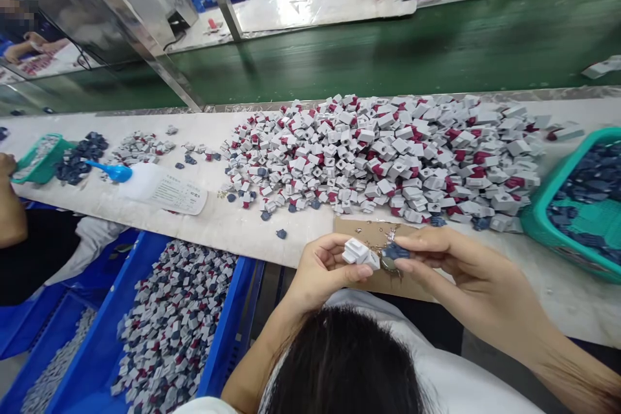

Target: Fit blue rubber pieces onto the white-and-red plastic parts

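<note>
Between the thumb and fingers of my left hand is a small white plastic housing. My right hand pinches a dark blue plastic piece just right of the housing. The two parts are close together; whether they touch I cannot tell. Below them lies a brown cardboard sheet with small shiny bits on it. Right behind my hands rises a large heap of white and dark red plastic pieces, with a few dark blue pieces at its front edge.
A teal basket of dark blue pieces stands at the right. Toward the left lie a white bottle with a blue nozzle and small piles of parts. A blue crate of assembled pieces sits below the table. Another person's arm is at far left.
</note>
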The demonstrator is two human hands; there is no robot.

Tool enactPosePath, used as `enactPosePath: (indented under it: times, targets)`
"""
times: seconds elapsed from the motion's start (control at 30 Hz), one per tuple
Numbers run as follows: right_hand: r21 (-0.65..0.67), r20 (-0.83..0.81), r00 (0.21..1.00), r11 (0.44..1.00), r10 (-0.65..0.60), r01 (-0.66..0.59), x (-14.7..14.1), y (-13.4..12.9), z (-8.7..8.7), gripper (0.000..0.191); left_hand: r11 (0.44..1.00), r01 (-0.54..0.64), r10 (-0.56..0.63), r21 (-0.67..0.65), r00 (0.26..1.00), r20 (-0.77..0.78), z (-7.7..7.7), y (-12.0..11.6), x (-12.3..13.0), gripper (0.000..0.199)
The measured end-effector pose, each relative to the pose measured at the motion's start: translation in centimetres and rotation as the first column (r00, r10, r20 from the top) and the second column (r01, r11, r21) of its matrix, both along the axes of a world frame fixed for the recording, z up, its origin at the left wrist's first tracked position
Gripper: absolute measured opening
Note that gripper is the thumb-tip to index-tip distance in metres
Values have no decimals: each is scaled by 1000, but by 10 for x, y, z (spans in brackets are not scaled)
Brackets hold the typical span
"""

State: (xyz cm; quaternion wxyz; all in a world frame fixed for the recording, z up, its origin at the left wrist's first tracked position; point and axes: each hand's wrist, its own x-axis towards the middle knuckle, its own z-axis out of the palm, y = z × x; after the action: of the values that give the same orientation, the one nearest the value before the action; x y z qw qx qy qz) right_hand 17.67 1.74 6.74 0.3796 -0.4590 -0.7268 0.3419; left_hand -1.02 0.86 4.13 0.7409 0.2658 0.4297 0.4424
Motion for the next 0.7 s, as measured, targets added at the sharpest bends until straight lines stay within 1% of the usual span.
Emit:
enactPosePath:
  times: [0.07, 0.17, 0.27, 0.33, 0.5, 0.6, 0.7]
  targets:
    - [-9, 1, 1000, 1000, 6, -6, -4, -1, 0, 16, 1000, 0, 0, -4, 1000, 0, 2, -1, 0, 34]
    - [-23, 31, 997, 998, 64, -63, -6, 0, 0, 15, 999, -5, 4, -38, 1000, -27, 6, 0, 0, 36]
    - [2, 71, 991, 993, 116, -117, -5, 3, 2, 13, 999, -7, 4, -53, 998, -66, 10, 0, 0, 37]
    - [8, 92, 983, 987, 160, -161, -4, 4, 5, 13, 999, 0, -3, -34, 996, -88, 11, 0, 0, 36]
    - [-20, 92, 953, 958, 287, -287, -1, 11, 8, 12, 997, 38, -29, 73, 993, -118, 12, -4, 0, 31]
    - [-39, 71, 942, 944, 329, -327, 2, 15, 7, 10, 995, 32, -19, 100, 992, -123, 11, -7, -1, 31]
    - [-56, 43, 931, 931, 363, -361, 0, 19, 2, 13, 995, 5, 7, 97, 992, -125, 8, -9, 2, 32]
